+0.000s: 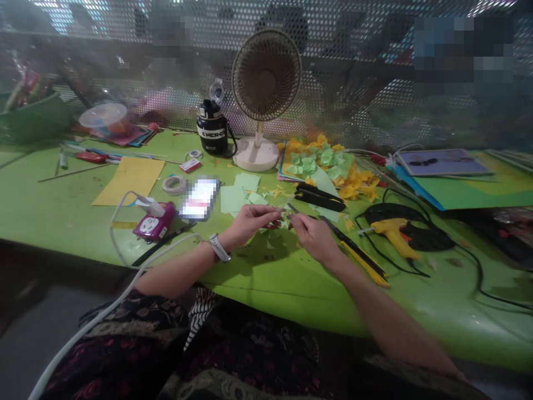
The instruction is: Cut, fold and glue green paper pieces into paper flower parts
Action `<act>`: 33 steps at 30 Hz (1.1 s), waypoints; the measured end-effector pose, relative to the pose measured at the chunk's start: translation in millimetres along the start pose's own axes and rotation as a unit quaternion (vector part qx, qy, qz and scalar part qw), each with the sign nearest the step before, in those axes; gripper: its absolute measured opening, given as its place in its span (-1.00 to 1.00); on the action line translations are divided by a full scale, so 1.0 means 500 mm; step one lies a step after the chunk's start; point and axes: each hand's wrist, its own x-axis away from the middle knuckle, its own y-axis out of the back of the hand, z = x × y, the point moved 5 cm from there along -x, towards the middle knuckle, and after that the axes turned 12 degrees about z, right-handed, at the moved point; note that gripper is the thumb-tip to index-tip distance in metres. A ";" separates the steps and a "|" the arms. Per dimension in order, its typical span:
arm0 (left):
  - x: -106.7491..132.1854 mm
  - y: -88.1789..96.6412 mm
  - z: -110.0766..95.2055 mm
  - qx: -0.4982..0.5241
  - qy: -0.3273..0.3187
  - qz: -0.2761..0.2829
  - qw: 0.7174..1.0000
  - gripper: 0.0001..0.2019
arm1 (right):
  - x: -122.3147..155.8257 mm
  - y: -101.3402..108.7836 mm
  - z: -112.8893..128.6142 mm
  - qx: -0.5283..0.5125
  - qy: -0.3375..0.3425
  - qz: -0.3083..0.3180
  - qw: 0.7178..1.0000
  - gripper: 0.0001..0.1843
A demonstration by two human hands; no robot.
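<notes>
My left hand [257, 218] is closed in a pinch above the front of the table, with a watch on its wrist. What its fingertips hold is too small to make out. Close beside it, my right hand [311, 232] is closed around a thin dark stick-like tool [292, 208], whose end shows past the fingers. Pale green paper pieces [233, 199] and small scraps lie just beyond the hands. A black case [318, 196] rests behind my right hand. A yellow-and-black box cutter [362, 260] lies beside my right forearm.
Left of the hands are a phone [200, 198], a tape roll [174, 185] and a purple power adapter [155, 222] with a cable. A fan [266, 75] and a black bottle [211, 130] stand behind. Yellow paper flowers [360, 184] and a glue gun [391, 230] lie right.
</notes>
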 end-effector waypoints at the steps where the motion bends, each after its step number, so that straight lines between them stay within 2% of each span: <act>1: 0.000 0.001 0.000 -0.008 -0.003 0.000 1.000 -0.67 | 0.001 0.001 0.002 -0.005 0.003 0.004 1.000 -0.47; 17: 0.008 -0.009 -0.015 -0.067 -0.047 -0.004 0.997 -0.71 | 0.008 -0.002 0.017 -0.032 0.029 0.057 0.997 -0.47; 28: 0.004 -0.010 -0.008 -0.052 -0.073 0.026 0.996 -0.75 | 0.008 -0.009 0.012 -0.176 -0.012 0.129 0.976 -0.37; 30: 0.006 -0.007 -0.012 -0.052 -0.088 0.017 0.995 -0.77 | 0.008 -0.014 0.015 -0.173 0.003 0.115 0.978 -0.41; 33: 0.008 0.001 -0.019 -0.040 -0.120 -0.020 0.992 -0.76 | 0.009 -0.015 0.021 -0.136 0.045 0.024 0.989 -0.56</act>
